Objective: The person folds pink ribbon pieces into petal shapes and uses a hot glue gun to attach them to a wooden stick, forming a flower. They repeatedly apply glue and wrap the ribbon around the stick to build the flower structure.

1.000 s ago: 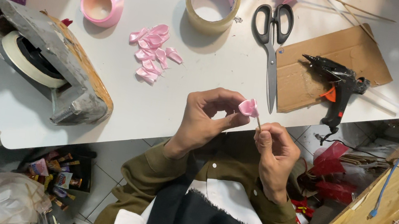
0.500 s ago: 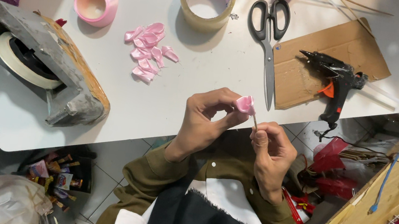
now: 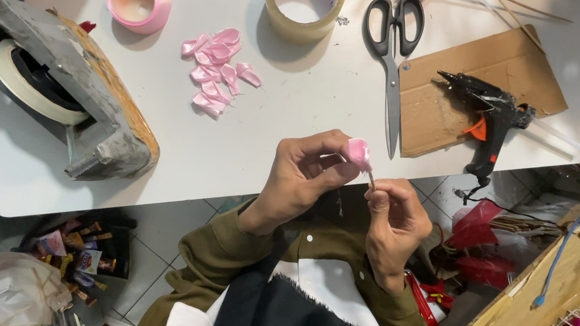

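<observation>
We cannot see most of the thin stick (image 3: 372, 180); our right hand (image 3: 393, 228) hides it, fingers pinched around its lower part. Our left hand (image 3: 301, 178) pinches the pink ribbon bud (image 3: 359, 153) at the stick's top, at its one o'clock. At eleven o'clock of the bud lie loose pink petals (image 3: 216, 70); scissors (image 3: 393, 48) lie at twelve.

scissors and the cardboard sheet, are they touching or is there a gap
Cannot tell. In the head view the blades of the scissors run close along the left edge of the cardboard sheet, but neither a clear strip of table nor an overlap shows plainly between them.
</observation>
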